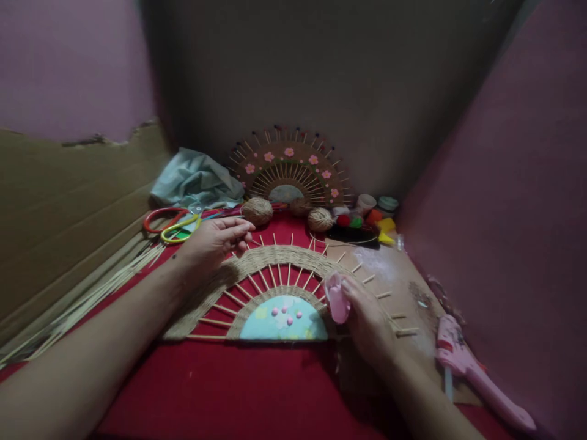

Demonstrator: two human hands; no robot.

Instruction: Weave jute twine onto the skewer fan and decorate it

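Half-round woven tan fan with thin sticks and pale-blue centre (pixel 284 311) lying on red cloth (pixel 220 388), both hands at it.
Right hand (pixel 369 318) closed around pink lump in clear plastic (pixel 338 299), over fan's right side; left hand (pixel 217 241) above its upper-left rim, fingertips pinched, can't tell if anything's between. Brown cardboard sheet (pixel 398 287) under fan's right end, mauve-pink wall (pixel 518 214) beyond; dark grey wall (pixel 312 67) behind.

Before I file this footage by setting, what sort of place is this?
Probably a small craft corner: a woven half-circle piece, a ball of twine and a pink glue gun suggest it.
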